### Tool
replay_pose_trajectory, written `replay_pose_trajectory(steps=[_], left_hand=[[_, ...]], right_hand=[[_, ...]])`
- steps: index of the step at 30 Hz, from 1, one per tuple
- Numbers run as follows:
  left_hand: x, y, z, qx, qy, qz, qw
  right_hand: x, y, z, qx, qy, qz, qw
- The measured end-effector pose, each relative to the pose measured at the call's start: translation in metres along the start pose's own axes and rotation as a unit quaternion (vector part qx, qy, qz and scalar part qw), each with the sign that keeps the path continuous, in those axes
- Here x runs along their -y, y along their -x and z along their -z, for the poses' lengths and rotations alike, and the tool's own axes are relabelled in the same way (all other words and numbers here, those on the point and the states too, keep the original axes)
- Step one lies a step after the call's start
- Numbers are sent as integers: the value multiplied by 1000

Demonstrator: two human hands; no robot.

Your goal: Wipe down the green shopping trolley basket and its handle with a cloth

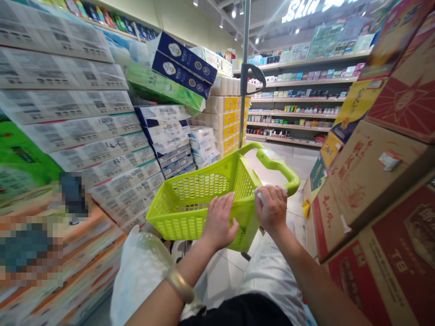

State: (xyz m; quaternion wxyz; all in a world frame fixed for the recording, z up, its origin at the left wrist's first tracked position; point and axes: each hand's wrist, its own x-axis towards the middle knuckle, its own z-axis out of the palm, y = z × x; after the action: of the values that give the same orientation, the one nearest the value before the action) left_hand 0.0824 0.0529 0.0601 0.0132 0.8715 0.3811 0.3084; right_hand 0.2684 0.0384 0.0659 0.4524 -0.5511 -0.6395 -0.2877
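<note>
A lime-green plastic shopping basket (pixel 190 199) is tilted in front of me, its inside bare. My left hand (pixel 220 221) grips the basket's near rim with fingers curled over the edge. My right hand (pixel 271 207) is closed at the basket's right corner, just below the green handle (pixel 278 165), and a small white thing shows between its fingers. A gold bangle (pixel 180 285) sits on my left wrist. A white plastic bag (pixel 139 271) hangs beside my left forearm.
Stacked packs of tissue and paper rolls (pixel 102 136) wall the left side. Red and brown cardboard cartons (pixel 384 190) lean in on the right. A grey metal pole (pixel 244 77) rises behind the basket. Store shelves (pixel 299 108) line the back beyond a tiled aisle.
</note>
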Motion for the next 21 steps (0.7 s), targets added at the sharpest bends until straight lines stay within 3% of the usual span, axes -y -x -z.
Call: replay_pose_trajectory(steps=[3, 6, 13, 15, 21], left_hand=[[-13, -9, -15, 33, 37, 5, 999], [-5, -6, -21, 19, 45, 18, 999], [4, -2, -15, 18, 69, 10, 997], [2, -2, -17, 15, 72, 14, 997], [5, 5, -22, -8, 72, -24, 997]], right_hand=[[15, 0, 3, 21, -22, 27, 999], [16, -2, 9, 30, -32, 50, 998], [-19, -8, 23, -68, -14, -36, 997], [-8, -6, 18, -71, -24, -46, 996], [52, 11, -9, 15, -80, 16, 997]])
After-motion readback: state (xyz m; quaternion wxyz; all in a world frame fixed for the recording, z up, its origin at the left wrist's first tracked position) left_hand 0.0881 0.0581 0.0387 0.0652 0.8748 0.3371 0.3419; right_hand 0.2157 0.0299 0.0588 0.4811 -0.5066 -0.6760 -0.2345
